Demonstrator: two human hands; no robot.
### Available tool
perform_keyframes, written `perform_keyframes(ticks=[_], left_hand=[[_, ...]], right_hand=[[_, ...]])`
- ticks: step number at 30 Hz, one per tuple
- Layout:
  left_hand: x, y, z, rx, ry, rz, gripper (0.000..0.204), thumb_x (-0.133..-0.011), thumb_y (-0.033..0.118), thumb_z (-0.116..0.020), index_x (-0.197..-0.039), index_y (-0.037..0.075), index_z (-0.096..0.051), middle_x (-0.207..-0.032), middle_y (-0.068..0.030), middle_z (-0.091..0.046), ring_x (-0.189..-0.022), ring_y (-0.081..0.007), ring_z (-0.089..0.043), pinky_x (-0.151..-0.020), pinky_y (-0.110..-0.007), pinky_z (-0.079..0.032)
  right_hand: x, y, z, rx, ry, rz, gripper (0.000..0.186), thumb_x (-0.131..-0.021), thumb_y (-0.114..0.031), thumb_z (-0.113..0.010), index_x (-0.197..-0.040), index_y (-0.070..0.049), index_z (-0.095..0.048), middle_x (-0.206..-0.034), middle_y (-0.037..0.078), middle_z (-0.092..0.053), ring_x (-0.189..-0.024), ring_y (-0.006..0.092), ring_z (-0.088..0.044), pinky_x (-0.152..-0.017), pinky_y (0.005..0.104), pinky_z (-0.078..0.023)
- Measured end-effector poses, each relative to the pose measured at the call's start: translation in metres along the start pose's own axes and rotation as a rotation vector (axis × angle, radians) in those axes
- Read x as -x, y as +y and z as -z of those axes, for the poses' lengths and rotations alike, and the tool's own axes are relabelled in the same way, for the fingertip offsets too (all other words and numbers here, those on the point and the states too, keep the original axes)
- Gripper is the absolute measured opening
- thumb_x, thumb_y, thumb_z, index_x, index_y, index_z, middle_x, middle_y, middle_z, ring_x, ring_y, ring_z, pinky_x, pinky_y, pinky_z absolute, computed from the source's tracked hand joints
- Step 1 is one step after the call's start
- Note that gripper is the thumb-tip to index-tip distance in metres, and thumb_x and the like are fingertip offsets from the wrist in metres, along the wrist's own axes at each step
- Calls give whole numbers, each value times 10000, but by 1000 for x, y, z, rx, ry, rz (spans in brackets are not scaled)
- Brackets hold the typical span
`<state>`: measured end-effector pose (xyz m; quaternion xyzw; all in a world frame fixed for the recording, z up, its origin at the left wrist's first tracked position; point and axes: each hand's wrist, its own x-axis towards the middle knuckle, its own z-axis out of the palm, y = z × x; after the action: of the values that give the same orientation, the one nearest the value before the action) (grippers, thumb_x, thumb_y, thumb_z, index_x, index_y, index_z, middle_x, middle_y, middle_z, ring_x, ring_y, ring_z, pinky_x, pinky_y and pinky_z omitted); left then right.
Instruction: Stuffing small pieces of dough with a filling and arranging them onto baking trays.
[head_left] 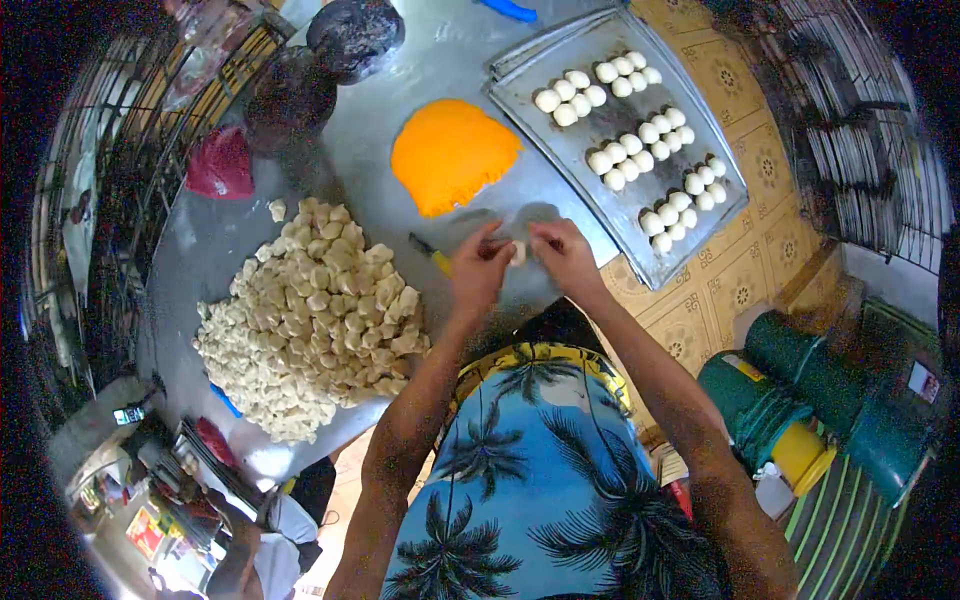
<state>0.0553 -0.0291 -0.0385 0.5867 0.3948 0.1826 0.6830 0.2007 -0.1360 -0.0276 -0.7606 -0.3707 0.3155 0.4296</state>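
My left hand (482, 267) is closed in a pinch on a small pale dough piece (518, 253), just over the table's near edge. Close on its right, the fingertips of my right hand (563, 256) are pressed together; whatever they hold is hidden. Beside my left hand lies a tool with a yellow handle (441, 263) and a dark end. Beyond both hands spreads a flat mound of bright orange paste (450, 155). A big heap of pale dough pieces (320, 310) covers the table to the left.
Stacked metal trays (565, 150) at the right bear rows of round dough balls (627, 160). The metal table (350, 215) also holds a crumpled dark red cloth (220, 165) and dark round objects (355, 38). Green drums (745, 395) stand on the right. Another person (275, 550) is at lower left.
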Motion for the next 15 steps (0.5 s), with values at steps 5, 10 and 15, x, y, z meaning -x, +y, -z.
perform_keyframes(ticks=[5,10,15], left_hand=[[-11,16,-24,182,-83,336,385,-923,133,-727,-1269,-7,-636,-1114,-107,-714,-1027,-209,-666,-952,-349,-521],[-34,41,-90,-17,-323,166,339,-971,174,-671,-1275,25,-654,-1134,-108,-694,-989,-193,-649,-908,-326,-517],[-72,80,-180,-186,-411,-61,449,-986,221,-650,-1389,38,-573,-1192,-156,-683,-1094,-235,-636,-979,-360,-492]], right_hand=[[26,-11,20,-682,-70,-360,500,-956,-239,-696,-1398,-52,-554,-1126,56,-667,-948,211,-646,-882,346,-522],[11,-17,112,-207,105,-263,262,-916,-117,-746,-1155,-17,-712,-1037,86,-683,-915,141,-627,-798,310,-547],[-6,16,267,141,448,-361,291,-870,-101,-715,-1145,-7,-714,-969,185,-713,-865,256,-701,-768,381,-552]])
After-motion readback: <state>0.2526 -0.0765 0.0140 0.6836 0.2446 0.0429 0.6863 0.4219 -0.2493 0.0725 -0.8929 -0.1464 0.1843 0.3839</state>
